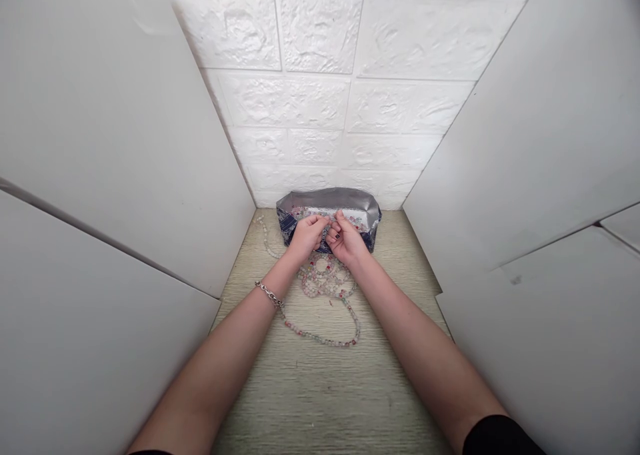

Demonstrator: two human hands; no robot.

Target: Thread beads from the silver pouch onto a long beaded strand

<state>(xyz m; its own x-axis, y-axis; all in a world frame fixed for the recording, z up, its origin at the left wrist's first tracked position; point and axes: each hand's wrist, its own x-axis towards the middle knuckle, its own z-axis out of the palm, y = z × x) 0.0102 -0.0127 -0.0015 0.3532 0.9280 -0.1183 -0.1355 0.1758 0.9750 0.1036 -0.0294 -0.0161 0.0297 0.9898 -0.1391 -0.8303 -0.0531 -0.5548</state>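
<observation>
The left hand (pixel 305 236) and the right hand (pixel 348 240) meet before the open bead pouch (pixel 330 196), fingers bent; whether they grip something, I cannot tell. The bead string (pixel 347 343) lies looped on the wood-grained surface (pixel 325 388).

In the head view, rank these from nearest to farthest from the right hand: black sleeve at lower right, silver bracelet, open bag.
1. Open bag, right behind the right hand in the picture.
2. Silver bracelet, off to the left and lower.
3. Black sleeve, down at the lower right edge.
</observation>
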